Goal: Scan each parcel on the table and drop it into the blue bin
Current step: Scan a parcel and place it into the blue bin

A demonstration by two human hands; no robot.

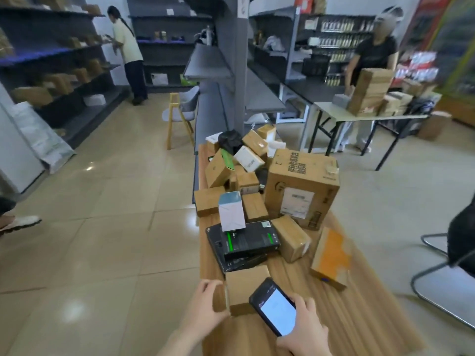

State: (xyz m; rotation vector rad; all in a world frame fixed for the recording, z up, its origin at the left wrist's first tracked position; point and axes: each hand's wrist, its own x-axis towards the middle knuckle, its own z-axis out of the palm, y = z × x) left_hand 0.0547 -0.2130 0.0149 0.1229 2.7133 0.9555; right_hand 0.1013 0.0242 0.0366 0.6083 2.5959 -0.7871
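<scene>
Currently: left hand fingers gripping box at bench edge, right hand clasping phone over it; many parcels unscanned, bin unseen.

L hand grips small box on table, R hand holds phone over it

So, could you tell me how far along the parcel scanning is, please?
Nothing shows as done: the blue bin is out of view. In hand: the left hand grips a small box at the table edge while the right hand holds a phone over it. Left: the whole pile behind.
</scene>
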